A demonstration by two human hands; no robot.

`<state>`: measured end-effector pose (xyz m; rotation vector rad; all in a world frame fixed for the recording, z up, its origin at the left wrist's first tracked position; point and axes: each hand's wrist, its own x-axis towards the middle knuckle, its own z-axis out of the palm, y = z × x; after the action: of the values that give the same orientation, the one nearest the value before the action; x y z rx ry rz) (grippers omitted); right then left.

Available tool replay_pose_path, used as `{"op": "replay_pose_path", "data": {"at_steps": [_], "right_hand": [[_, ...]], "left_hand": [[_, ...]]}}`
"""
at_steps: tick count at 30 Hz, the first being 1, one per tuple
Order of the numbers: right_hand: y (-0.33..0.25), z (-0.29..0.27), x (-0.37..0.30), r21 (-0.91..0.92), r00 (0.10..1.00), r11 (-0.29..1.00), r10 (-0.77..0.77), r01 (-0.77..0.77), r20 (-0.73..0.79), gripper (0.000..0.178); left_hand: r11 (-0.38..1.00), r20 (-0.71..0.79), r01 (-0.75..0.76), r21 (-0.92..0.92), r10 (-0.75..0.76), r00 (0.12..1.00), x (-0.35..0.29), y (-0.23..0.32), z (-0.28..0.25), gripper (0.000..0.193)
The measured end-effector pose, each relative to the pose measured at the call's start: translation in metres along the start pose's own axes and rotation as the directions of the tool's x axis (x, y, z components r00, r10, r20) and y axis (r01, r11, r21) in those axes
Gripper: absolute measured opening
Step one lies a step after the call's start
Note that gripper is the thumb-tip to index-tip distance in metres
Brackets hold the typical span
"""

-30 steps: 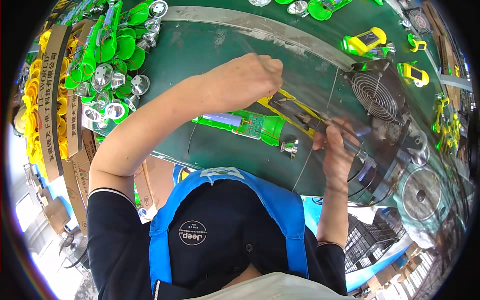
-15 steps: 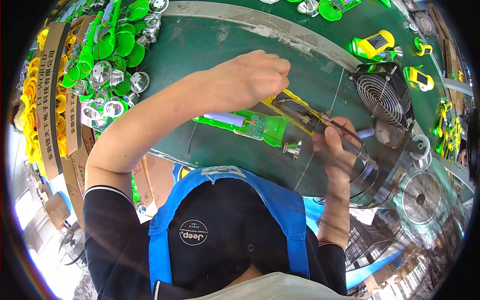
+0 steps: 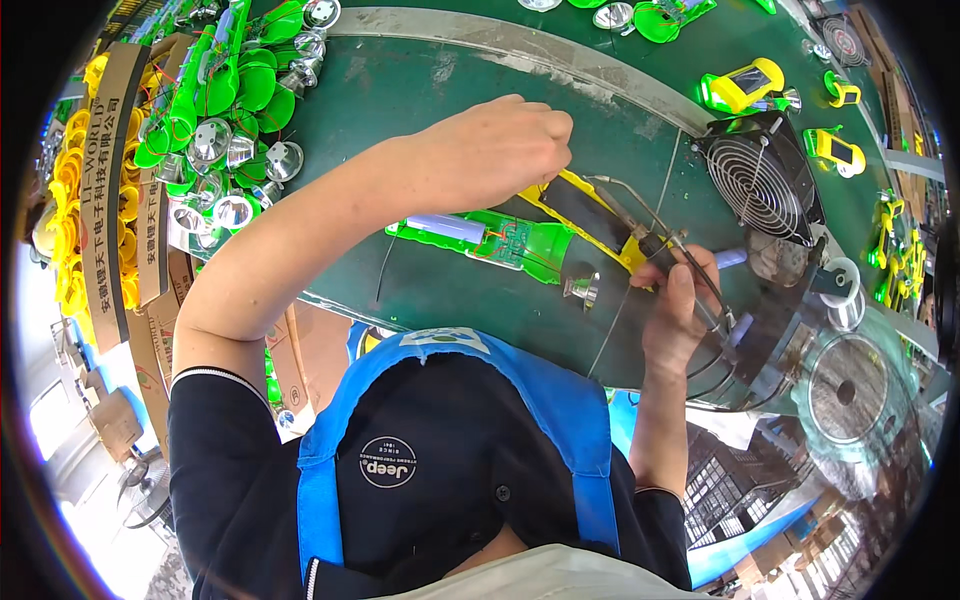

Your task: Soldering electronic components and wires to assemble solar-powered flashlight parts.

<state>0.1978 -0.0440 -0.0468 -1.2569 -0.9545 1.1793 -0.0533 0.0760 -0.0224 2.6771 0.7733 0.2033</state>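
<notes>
My left hand point(image 3: 510, 145) reaches across the table with fingers curled. It is closed on the far end of a long yellow plastic casing point(image 3: 588, 215); fingertips are hidden. My right hand point(image 3: 683, 300) grips the dark handle of a soldering iron point(image 3: 655, 250) with a thin curved metal tube along it. The iron points toward the casing and overlaps its near end. Below the casing lies a green plastic half-shell point(image 3: 548, 252) holding a pale purple cylindrical battery point(image 3: 447, 230), a small green circuit board point(image 3: 510, 243) and red wires. A silver reflector cup point(image 3: 581, 289) sits beside it.
Green shells point(image 3: 225, 85) with reflectors and wires pile up at left, beside cartons point(image 3: 108, 190) of yellow parts. A black fan point(image 3: 760, 175) stands at right, near a solder spool point(image 3: 838, 280). Yellow lamps point(image 3: 745, 85) lie farther back. A metal strip point(image 3: 480, 28) crosses the table.
My right hand and the soldering iron have shifted slightly right, and the metal tube now stands apart from the casing. My left hand has moved slightly left and stays curled.
</notes>
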Motion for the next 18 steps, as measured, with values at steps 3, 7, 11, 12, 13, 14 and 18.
{"op": "replay_pose_path", "data": {"at_steps": [3,7,11,12,13,14,18], "right_hand": [[0.003,0.000,-0.002,0.043,1.000,0.999,-0.010,0.011,-0.025,0.034],[0.001,-0.004,-0.006,0.020,0.996,0.997,-0.075,0.076,-0.037,0.035],[-0.002,-0.011,-0.010,-0.023,0.990,0.991,-0.135,0.134,-0.041,0.036],[-0.002,-0.012,-0.011,-0.002,0.990,0.991,-0.133,0.133,-0.056,0.037],[-0.001,-0.014,-0.012,-0.014,0.988,0.989,-0.145,0.144,-0.053,0.038],[-0.001,-0.014,-0.012,-0.024,0.987,0.989,-0.146,0.145,-0.063,0.038],[0.002,-0.015,-0.014,-0.033,0.985,0.986,-0.163,0.161,-0.062,0.040]], "left_hand": [[0.998,-0.005,-0.019,-0.052,0.018,1.000,0.000,-0.001,-0.001,0.007],[0.996,-0.085,-0.055,-0.065,0.049,0.995,0.001,0.001,-0.003,0.009],[0.995,-0.023,0.007,-0.095,-0.009,1.000,0.001,0.003,-0.006,0.005],[0.990,0.020,0.035,-0.134,-0.032,0.999,0.001,0.003,-0.007,0.003],[0.991,0.013,0.033,-0.131,-0.032,0.999,0.001,0.003,-0.007,0.003],[0.989,0.022,0.035,-0.146,-0.032,0.999,0.001,0.002,-0.006,0.003],[0.981,-0.017,-0.016,-0.192,0.012,1.000,0.002,-0.002,-0.006,0.008]]}}
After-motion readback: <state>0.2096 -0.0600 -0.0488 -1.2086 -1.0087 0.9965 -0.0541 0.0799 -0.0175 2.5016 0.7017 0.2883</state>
